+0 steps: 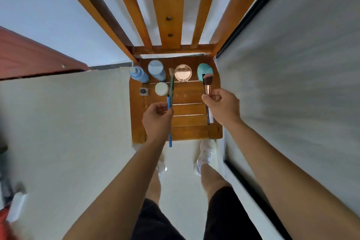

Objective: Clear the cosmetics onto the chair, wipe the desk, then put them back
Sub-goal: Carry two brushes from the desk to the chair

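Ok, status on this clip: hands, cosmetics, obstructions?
Left hand grips green brush and blue pencil. Right hand pinches rose-gold brush. Compact, white jar on chair seat. Nothing in the way.

This looks like a room in a home, maybe a bedroom. A wooden chair (pixel 187 121) with a slat back stands on a pale floor (pixel 68 122) by a white wall (pixel 48 25). On its seat are makeup things: a small blue bottle (pixel 138 74), a big blue bottle (pixel 156 70), a white jar (pixel 161 88) and a round shiny compact (pixel 183 73). The left hand (pixel 157 117) holds a green brush (pixel 171 85), the right hand (pixel 222 105) a pink brush (pixel 208 82). The person wears black shorts (pixel 224 210) and white shoes (pixel 205 154)
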